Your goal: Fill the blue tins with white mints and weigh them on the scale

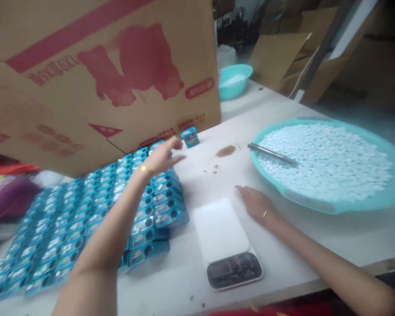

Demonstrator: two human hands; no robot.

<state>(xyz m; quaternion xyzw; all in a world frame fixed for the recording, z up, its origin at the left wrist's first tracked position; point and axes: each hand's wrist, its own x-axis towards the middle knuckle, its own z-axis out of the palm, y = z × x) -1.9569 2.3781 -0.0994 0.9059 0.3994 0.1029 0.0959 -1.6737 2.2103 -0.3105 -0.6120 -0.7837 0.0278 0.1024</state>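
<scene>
Fingers (173,145) of my left hand (163,158) spread loosely over the blue boxes (85,210), so I'd reach gently toward the stray box (190,137) at one o'clock, right hand (255,204) flat, empty.

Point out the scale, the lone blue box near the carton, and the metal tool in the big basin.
scale (220,228): head view, white weighing plate.
lone blue box (190,137): head view, top face.
metal tool (271,153): head view, mid-shaft.

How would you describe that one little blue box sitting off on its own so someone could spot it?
Start at the big cardboard carton at the back left of the white table. Just below its lower right corner stands the single blue box. Unlike the packed rows of blue boxes the left hand reaches over, it stands alone.
</scene>
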